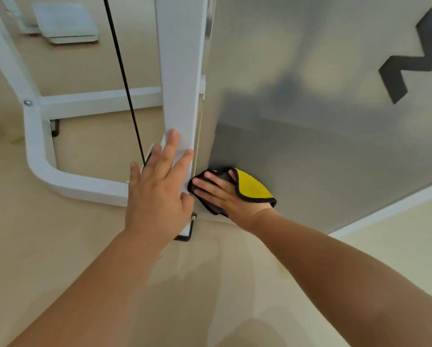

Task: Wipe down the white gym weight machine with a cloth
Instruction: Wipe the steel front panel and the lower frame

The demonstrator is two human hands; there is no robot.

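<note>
Right hand [225, 194] presses yellow microfibre cloth with black stitched edging [252, 187] flat on bottom corner of brushed grey metal panel [310, 121], just beside white square-section painted upright [181, 71]. Grip: fingers straight on cloth; yellow flap folded over back of hand, thumb hidden. Left hand [157, 189] grip spread, palm braced on upright near its foot.

Judgement: lowest strip in hand. Keep pressure even, overlap strokes, work cloth edge into seam between panel and upright. Panel looks smooth, satin, likely to show smears. Thin black cable [123, 78] taut alongside; avoid snagging.
</note>
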